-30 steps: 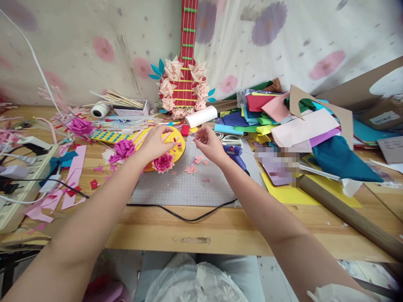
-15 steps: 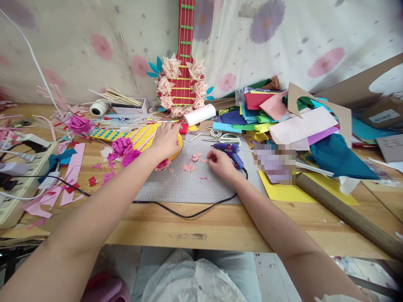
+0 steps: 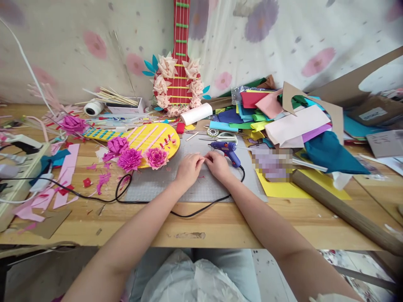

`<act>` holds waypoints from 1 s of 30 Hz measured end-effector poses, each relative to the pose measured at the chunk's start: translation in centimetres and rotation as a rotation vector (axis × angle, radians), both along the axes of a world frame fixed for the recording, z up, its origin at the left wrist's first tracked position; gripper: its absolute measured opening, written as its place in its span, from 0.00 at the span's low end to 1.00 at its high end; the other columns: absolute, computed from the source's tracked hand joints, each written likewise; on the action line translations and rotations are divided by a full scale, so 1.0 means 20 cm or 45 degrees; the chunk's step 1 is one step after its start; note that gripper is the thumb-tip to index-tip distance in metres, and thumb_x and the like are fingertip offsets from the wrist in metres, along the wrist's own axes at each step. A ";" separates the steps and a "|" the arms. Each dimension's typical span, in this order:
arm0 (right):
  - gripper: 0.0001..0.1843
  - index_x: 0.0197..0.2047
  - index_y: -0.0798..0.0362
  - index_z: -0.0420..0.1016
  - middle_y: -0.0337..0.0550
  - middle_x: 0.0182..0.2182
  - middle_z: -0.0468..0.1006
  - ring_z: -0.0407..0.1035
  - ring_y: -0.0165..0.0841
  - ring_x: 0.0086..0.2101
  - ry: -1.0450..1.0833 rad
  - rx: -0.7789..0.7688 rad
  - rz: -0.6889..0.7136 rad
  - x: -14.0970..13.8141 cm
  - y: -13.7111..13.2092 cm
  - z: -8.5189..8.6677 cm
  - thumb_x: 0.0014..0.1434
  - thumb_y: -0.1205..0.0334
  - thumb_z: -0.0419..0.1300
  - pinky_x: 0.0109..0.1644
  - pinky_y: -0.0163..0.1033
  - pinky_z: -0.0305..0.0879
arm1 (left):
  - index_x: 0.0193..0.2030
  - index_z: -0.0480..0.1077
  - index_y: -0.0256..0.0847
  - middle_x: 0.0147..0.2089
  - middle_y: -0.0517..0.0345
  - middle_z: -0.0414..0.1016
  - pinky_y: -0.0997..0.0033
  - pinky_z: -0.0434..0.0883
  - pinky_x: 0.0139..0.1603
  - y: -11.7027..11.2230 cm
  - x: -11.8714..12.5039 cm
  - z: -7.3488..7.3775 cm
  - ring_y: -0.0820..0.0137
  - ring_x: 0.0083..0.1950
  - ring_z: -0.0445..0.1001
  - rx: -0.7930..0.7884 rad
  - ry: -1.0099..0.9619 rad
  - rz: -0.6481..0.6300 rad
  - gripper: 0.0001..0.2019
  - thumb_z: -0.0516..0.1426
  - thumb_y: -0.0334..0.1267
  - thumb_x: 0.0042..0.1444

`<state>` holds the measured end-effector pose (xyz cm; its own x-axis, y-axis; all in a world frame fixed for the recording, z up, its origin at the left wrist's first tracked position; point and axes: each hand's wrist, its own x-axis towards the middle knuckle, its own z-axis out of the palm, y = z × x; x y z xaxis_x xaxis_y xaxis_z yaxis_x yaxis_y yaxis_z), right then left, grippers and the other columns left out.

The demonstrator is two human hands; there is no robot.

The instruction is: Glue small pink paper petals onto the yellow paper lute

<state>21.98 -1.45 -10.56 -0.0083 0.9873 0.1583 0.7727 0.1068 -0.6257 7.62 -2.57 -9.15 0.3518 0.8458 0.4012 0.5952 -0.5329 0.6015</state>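
My left hand [image 3: 188, 169] and my right hand [image 3: 217, 165] rest side by side on the grey cutting mat [image 3: 163, 184], fingertips meeting in a pinch over something small that I cannot make out. A yellow paper guitar [image 3: 147, 140] lies to the left of my hands, with pink stripes and several magenta paper flowers [image 3: 129, 159] along its lower edge. A blue glue gun [image 3: 227, 149] lies just beyond my right hand, its black cord [image 3: 201, 208] looping across the mat's front.
A red paper guitar with pale flowers [image 3: 178, 82] leans on the wall. A heap of coloured felt sheets [image 3: 283, 121] fills the right, with a cardboard tube [image 3: 343, 212]. Scissors [image 3: 225, 137], a white roll [image 3: 198, 114], a power strip [image 3: 19, 180] and pink scraps lie about.
My left hand has left the yellow guitar and come down beside my right hand on the mat. The pink scraps that lay on the mat are hidden under my hands.
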 end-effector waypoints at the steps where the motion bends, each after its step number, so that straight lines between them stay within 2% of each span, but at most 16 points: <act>1: 0.06 0.27 0.52 0.68 0.43 0.29 0.75 0.68 0.34 0.32 0.035 -0.010 -0.018 0.00 0.00 0.00 0.55 0.66 0.55 0.37 0.38 0.60 | 0.33 0.68 0.42 0.42 0.52 0.77 0.62 0.68 0.47 0.00 -0.01 -0.04 0.64 0.45 0.73 -0.027 -0.033 0.064 0.05 0.52 0.31 0.58; 4: 0.07 0.25 0.51 0.66 0.41 0.26 0.73 0.67 0.33 0.30 0.118 -0.014 -0.078 0.00 0.01 0.00 0.53 0.63 0.58 0.36 0.38 0.60 | 0.31 0.67 0.43 0.37 0.52 0.77 0.62 0.68 0.44 0.01 -0.06 -0.09 0.64 0.41 0.73 -0.057 -0.079 0.169 0.04 0.55 0.32 0.56; 9: 0.05 0.29 0.51 0.63 0.39 0.28 0.73 0.67 0.33 0.32 0.128 0.065 -0.108 -0.02 0.02 0.00 0.52 0.65 0.59 0.37 0.38 0.60 | 0.27 0.64 0.43 0.31 0.57 0.75 0.66 0.68 0.39 0.01 -0.10 -0.08 0.67 0.36 0.72 -0.072 -0.160 0.229 0.07 0.58 0.36 0.54; 16: 0.10 0.33 0.49 0.61 0.40 0.30 0.74 0.67 0.35 0.33 0.082 0.020 -0.042 -0.05 0.02 -0.01 0.50 0.67 0.60 0.38 0.40 0.60 | 0.29 0.66 0.43 0.32 0.56 0.74 0.67 0.68 0.40 0.01 -0.10 -0.10 0.68 0.37 0.72 -0.042 -0.172 0.198 0.05 0.55 0.34 0.56; 21: 0.09 0.33 0.49 0.60 0.37 0.30 0.72 0.68 0.31 0.31 0.411 0.019 -0.047 -0.03 0.04 -0.02 0.51 0.64 0.59 0.39 0.39 0.64 | 0.30 0.67 0.42 0.33 0.55 0.74 0.67 0.69 0.39 0.02 -0.09 -0.11 0.68 0.36 0.72 -0.067 -0.193 0.204 0.04 0.54 0.34 0.56; 24: 0.11 0.33 0.49 0.60 0.36 0.30 0.71 0.68 0.30 0.32 0.665 -0.022 -0.002 -0.02 0.04 -0.03 0.49 0.64 0.60 0.41 0.38 0.66 | 0.35 0.68 0.42 0.37 0.53 0.75 0.68 0.69 0.39 0.02 -0.06 -0.11 0.68 0.39 0.72 -0.093 -0.257 0.230 0.02 0.54 0.34 0.56; 27: 0.14 0.33 0.49 0.59 0.36 0.30 0.70 0.68 0.30 0.33 0.842 -0.053 0.063 -0.02 0.03 -0.02 0.45 0.64 0.62 0.42 0.39 0.68 | 0.41 0.69 0.42 0.40 0.52 0.75 0.67 0.70 0.40 0.01 -0.03 -0.10 0.68 0.41 0.73 -0.114 -0.336 0.217 0.07 0.55 0.33 0.55; 30: 0.17 0.34 0.49 0.60 0.36 0.30 0.70 0.68 0.30 0.32 0.904 -0.068 0.101 -0.03 0.02 -0.01 0.43 0.61 0.64 0.41 0.40 0.69 | 0.44 0.68 0.42 0.42 0.52 0.76 0.67 0.70 0.40 0.01 -0.01 -0.11 0.68 0.41 0.74 -0.179 -0.405 0.207 0.10 0.56 0.32 0.54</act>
